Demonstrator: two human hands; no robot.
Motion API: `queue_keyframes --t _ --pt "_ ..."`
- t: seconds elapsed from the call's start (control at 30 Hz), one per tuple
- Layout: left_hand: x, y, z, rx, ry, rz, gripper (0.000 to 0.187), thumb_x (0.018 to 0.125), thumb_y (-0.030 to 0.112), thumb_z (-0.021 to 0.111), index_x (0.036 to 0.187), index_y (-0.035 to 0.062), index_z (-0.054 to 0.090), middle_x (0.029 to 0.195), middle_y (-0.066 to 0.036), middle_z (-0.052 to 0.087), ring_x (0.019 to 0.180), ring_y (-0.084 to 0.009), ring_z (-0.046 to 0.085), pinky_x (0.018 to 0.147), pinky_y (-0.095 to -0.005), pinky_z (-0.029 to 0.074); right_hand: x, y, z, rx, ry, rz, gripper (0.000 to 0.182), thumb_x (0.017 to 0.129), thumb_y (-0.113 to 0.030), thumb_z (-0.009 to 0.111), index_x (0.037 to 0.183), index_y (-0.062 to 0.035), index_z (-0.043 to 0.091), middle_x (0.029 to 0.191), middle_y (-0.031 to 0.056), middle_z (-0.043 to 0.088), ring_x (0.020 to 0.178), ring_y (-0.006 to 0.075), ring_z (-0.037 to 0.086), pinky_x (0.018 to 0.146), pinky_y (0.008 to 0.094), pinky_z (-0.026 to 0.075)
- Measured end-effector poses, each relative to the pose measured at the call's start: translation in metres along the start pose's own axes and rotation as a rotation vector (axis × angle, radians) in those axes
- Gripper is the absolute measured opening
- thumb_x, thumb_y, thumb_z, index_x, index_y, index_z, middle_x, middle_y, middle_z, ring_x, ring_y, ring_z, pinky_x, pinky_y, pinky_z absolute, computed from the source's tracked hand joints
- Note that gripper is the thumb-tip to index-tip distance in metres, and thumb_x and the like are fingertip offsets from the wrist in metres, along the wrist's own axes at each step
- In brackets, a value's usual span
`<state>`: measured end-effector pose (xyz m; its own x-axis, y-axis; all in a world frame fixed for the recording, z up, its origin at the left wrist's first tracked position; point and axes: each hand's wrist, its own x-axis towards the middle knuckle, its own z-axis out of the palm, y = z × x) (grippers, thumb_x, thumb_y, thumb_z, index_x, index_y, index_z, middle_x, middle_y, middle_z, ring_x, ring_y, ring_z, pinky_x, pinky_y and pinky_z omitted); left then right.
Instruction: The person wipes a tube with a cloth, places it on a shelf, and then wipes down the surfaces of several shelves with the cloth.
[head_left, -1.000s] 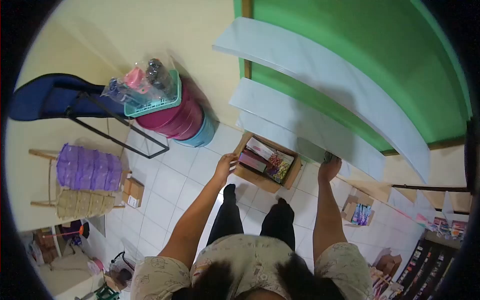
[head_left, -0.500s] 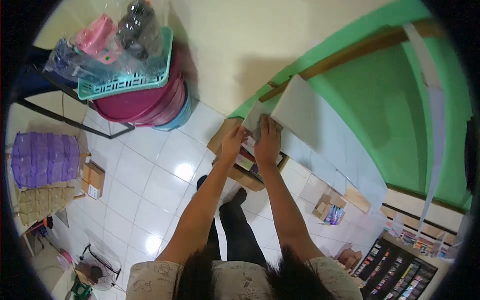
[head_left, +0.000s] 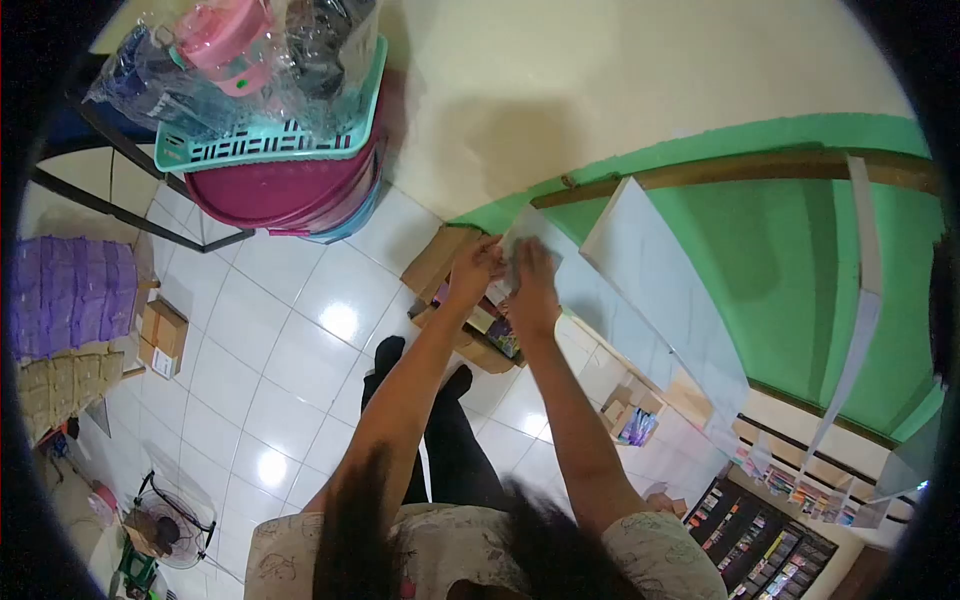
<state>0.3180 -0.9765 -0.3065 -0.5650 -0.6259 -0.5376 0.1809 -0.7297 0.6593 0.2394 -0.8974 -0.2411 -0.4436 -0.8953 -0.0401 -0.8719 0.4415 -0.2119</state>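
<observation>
A low white shelf board (head_left: 520, 232) juts out by the green wall, in front of me. My right hand (head_left: 535, 290) lies on top of it, fingers over a crumpled grey cloth (head_left: 514, 270) pressed to the surface; motion blurs the fingers. At the board's left edge is my left hand (head_left: 474, 272), its fingers curled against the edge. Below both hands an open cardboard box (head_left: 448, 250) stands on the floor, with colourful packets (head_left: 500, 335) inside, partly hidden by my arms.
A higher white shelf (head_left: 660, 290) extends to the right. Left of me stand a maroon tub (head_left: 280, 195) and a turquoise basket (head_left: 255, 150) of wrapped bottles. A small box (head_left: 632, 415) of packets sits on the right; a fan (head_left: 175, 525) stands at lower left.
The view has shifted and turned slightly, so the shelves and wall appear lower. My right hand has moved a little over the board with the cloth; my left hand stays at the edge.
</observation>
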Motion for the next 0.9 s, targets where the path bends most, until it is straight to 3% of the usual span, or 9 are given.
queue_keyframes --t 0.03,0.07,0.2,0.3,0.57,0.7,0.8,0.9 --pt "0.000 0.005 0.000 0.018 -0.003 -0.027 0.039 0.096 0.021 0.058 0.129 0.0021 0.053 0.088 -0.007 0.064 0.078 -0.0173 0.067 0.071 -0.0286 0.056 -0.010 -0.002 0.000 -0.041 -0.015 -0.019 0.078 0.071 0.001 0.068 0.143 -0.0072 0.037 0.148 0.0153 0.035 0.134 0.0368 0.036 0.110 0.0436 0.035" --pt "0.001 0.009 -0.001 0.038 -0.005 -0.053 0.039 0.095 0.022 0.059 0.129 0.0019 0.053 0.089 -0.007 0.065 0.079 -0.0178 0.067 0.072 -0.0290 0.056 -0.013 -0.002 0.001 -0.024 -0.025 -0.041 0.075 0.073 0.003 0.063 0.143 -0.0079 0.037 0.148 0.0161 0.034 0.135 0.0378 0.035 0.110 0.0469 0.034" --pt "0.009 0.015 -0.008 0.050 -0.072 -0.133 0.040 0.094 0.022 0.060 0.128 0.0025 0.053 0.093 -0.007 0.066 0.082 -0.0179 0.068 0.075 -0.0296 0.055 0.019 0.009 0.007 0.031 0.071 -0.057 0.059 0.075 0.004 0.056 0.133 -0.0067 0.050 0.144 0.0150 0.042 0.135 0.0356 0.036 0.109 0.0451 0.034" --pt "0.007 0.021 -0.010 0.010 -0.139 -0.222 0.040 0.094 0.024 0.061 0.127 0.0052 0.053 0.108 -0.008 0.061 0.092 -0.0196 0.065 0.080 -0.0313 0.055 0.036 0.011 0.005 0.147 0.150 0.023 0.055 0.076 0.004 0.056 0.130 -0.0091 0.054 0.140 0.0129 0.048 0.132 0.0330 0.041 0.107 0.0417 0.038" --pt "0.013 0.018 -0.013 0.067 -0.118 -0.193 0.039 0.094 0.024 0.061 0.128 0.0078 0.052 0.105 -0.007 0.064 0.089 -0.0216 0.068 0.085 -0.0344 0.053 -0.008 0.004 0.014 0.076 0.140 -0.082 0.055 0.074 0.007 0.055 0.126 -0.0124 0.059 0.136 0.0111 0.052 0.125 0.0340 0.049 0.104 0.0399 0.044" --pt "0.017 0.011 -0.014 0.062 -0.115 -0.207 0.036 0.094 0.021 0.061 0.127 0.0090 0.053 0.103 -0.007 0.065 0.084 -0.0176 0.066 0.085 -0.0328 0.053 0.033 0.002 0.008 0.129 0.199 0.031 0.053 0.073 0.007 0.054 0.121 -0.0109 0.062 0.133 0.0117 0.055 0.125 0.0342 0.049 0.103 0.0406 0.043" --pt "0.005 0.022 -0.007 0.003 -0.096 -0.156 0.031 0.094 0.014 0.057 0.122 0.0013 0.055 0.094 -0.005 0.064 0.082 -0.0155 0.066 0.069 -0.0278 0.054 0.047 0.005 0.013 0.107 0.254 0.099 0.058 0.069 0.009 0.054 0.124 -0.0098 0.060 0.138 0.0115 0.051 0.125 0.0342 0.049 0.103 0.0403 0.043" --pt "0.014 0.006 -0.009 0.034 -0.090 -0.091 0.030 0.094 0.014 0.057 0.121 0.0003 0.055 0.092 -0.006 0.064 0.081 -0.0163 0.067 0.066 -0.0274 0.053 0.015 0.000 0.010 -0.011 0.246 0.020 0.059 0.070 0.010 0.051 0.124 -0.0121 0.062 0.137 0.0108 0.052 0.123 0.0308 0.053 0.099 0.0377 0.047"
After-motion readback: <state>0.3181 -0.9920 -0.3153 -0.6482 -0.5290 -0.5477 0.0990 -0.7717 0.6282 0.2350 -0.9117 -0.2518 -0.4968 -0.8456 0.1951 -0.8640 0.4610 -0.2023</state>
